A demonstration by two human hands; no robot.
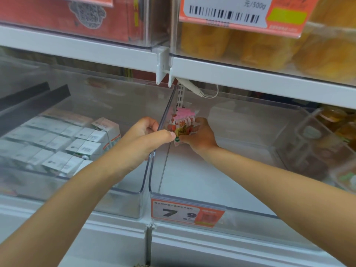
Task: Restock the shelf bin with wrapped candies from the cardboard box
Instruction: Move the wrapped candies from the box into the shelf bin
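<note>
A small stack of wrapped candies (182,124), pink, white and red packets, stands upright at the back left of a clear plastic shelf bin (250,212). My right hand (200,136) reaches into the bin and holds the packets from the right. My left hand (146,139) comes over the bin's left wall, and its thumb and fingers pinch the stack's lower left side. The bin floor around the stack is bare white. The cardboard box is out of view.
The neighbouring clear bin (123,207) on the left holds several white cartons (81,145). An orange price tag (187,212) hangs on the front of the bin I am filling. A white shelf rail (250,73) runs just above the bins, with yellow goods (269,49) above. More packaged goods (331,135) sit at right.
</note>
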